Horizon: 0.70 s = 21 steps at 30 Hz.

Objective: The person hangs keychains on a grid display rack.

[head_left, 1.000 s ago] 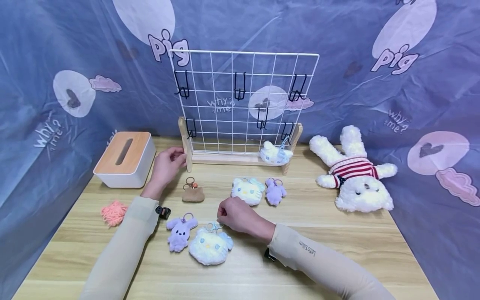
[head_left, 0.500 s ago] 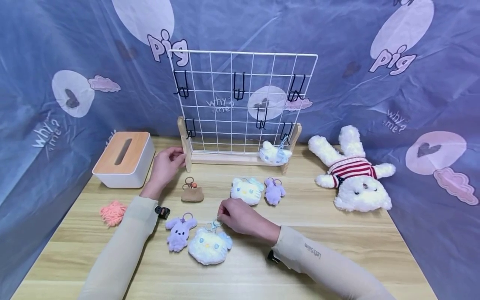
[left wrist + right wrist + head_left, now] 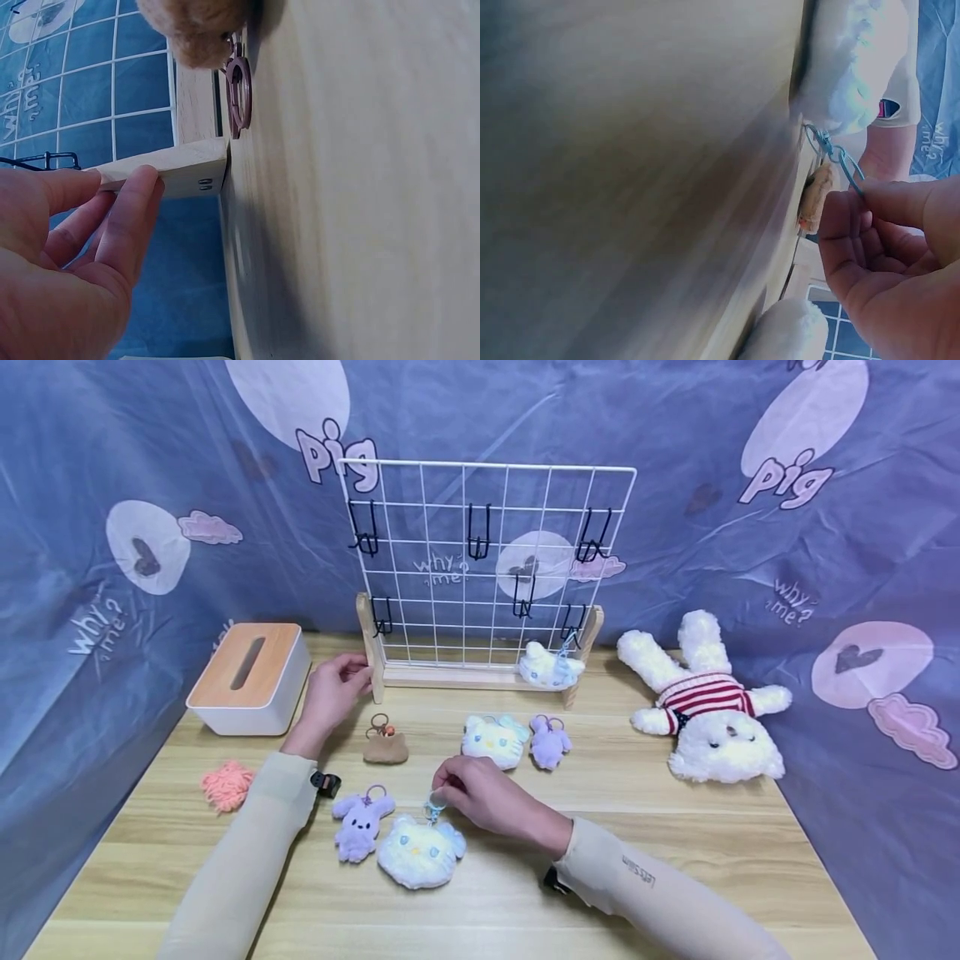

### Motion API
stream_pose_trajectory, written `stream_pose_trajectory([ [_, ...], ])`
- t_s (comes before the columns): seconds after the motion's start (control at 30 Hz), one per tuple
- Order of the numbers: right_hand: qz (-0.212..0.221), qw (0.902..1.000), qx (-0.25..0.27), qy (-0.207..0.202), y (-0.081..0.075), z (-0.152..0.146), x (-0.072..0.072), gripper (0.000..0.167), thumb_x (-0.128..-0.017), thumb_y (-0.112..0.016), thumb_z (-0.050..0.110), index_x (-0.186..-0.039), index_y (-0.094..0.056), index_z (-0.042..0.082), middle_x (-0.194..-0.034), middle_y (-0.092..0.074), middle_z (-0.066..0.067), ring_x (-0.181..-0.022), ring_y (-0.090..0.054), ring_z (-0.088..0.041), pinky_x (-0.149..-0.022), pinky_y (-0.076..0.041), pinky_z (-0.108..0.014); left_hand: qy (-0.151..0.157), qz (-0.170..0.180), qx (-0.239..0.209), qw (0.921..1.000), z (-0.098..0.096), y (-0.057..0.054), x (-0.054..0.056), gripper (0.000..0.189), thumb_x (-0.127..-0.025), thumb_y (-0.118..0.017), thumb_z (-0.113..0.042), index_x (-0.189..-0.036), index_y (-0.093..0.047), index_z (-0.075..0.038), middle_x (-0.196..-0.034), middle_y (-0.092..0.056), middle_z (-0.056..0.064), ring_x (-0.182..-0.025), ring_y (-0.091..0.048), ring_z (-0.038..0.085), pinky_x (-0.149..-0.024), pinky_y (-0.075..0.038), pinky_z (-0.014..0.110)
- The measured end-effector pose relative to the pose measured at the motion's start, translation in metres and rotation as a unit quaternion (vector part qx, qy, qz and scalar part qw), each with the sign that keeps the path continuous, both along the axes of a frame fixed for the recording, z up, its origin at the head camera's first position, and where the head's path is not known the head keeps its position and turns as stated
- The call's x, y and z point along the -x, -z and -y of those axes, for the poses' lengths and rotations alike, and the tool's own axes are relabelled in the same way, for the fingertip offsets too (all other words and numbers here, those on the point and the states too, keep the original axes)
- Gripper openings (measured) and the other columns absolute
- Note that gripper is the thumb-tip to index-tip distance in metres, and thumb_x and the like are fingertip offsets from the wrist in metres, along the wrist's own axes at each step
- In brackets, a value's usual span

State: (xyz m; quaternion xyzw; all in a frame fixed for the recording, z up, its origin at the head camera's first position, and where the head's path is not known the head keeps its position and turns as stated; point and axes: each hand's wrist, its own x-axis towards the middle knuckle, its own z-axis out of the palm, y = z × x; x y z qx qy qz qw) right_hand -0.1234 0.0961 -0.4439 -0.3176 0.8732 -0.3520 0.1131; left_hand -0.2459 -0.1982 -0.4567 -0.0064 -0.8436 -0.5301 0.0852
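Your right hand (image 3: 480, 793) has thumb and fingertips pinched together on the pale blue ring (image 3: 849, 171) of a white cat plush (image 3: 420, 853); the right wrist view shows the ring drawn out between hand and plush. That plush lies face up on the bench (image 3: 540, 902), left of middle and toward the near edge, ears pointing to the far edge. Your left hand (image 3: 333, 689) is up by the far edge, thumb on one face and fingers on the other, clamped on the left wooden upright (image 3: 371, 647) of the white wire rack (image 3: 450, 677). Just left of the cat plush, a purple bunny plush (image 3: 358, 831) lies face up, its ring toward the far edge. Between the bunny and the rack, a brown plush (image 3: 386, 749) with a metal ring. Beyond your right hand, a second white cat plush (image 3: 492, 741), with a small purple plush (image 3: 551, 745) just beside it. A third white plush (image 3: 551, 670) hangs by a blue strap from the rack's lower right hook. Tissue box (image 3: 251, 677) at the far left corner, pink fuzzy piece (image 3: 227, 787) near the left edge, white bear (image 3: 708, 718) in a striped sweater toward the far right corner.
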Motion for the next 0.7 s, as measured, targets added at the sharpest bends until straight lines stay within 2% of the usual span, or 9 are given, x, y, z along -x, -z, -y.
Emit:
stream_pose_trajectory([
  [0.23,-0.005,0.9997,0.020,0.012,0.000,-0.007,-0.003,0.008,-0.108,-0.074,0.013,-0.109,-0.082,0.011,-0.099,-0.081,0.001,-0.086,-0.064,0.000,-0.080,-0.059,-0.019,-0.001,-0.004,0.000,1.0000,0.000,0.000,0.000,0.030,-0.110,-0.070,-0.009,-0.133,-0.072,0.011,-0.119,-0.077,0.033,-0.085,-0.071,0.007,-0.075,-0.064,0.008],
  [0.43,-0.012,0.9992,0.026,0.029,-0.004,-0.010,-0.003,0.009,-0.109,-0.073,0.014,-0.106,-0.081,0.014,-0.100,-0.079,0.002,-0.088,-0.064,-0.002,-0.081,-0.059,-0.019,-0.001,-0.006,-0.002,1.0000,-0.001,0.000,0.000,0.030,-0.110,-0.070,-0.009,-0.133,-0.073,0.011,-0.119,-0.077,0.033,-0.082,-0.069,0.002,-0.075,-0.064,0.008],
  [0.7,0.024,0.9970,0.049,0.054,-0.013,-0.009,-0.004,0.009,-0.109,-0.072,0.014,-0.105,-0.079,0.013,-0.100,-0.077,0.002,-0.088,-0.065,-0.003,-0.080,-0.058,-0.019,0.002,-0.001,-0.005,1.0000,-0.001,0.000,-0.001,0.032,-0.110,-0.070,-0.010,-0.134,-0.072,0.011,-0.121,-0.076,0.034,-0.088,-0.074,0.013,-0.076,-0.065,0.009],
])
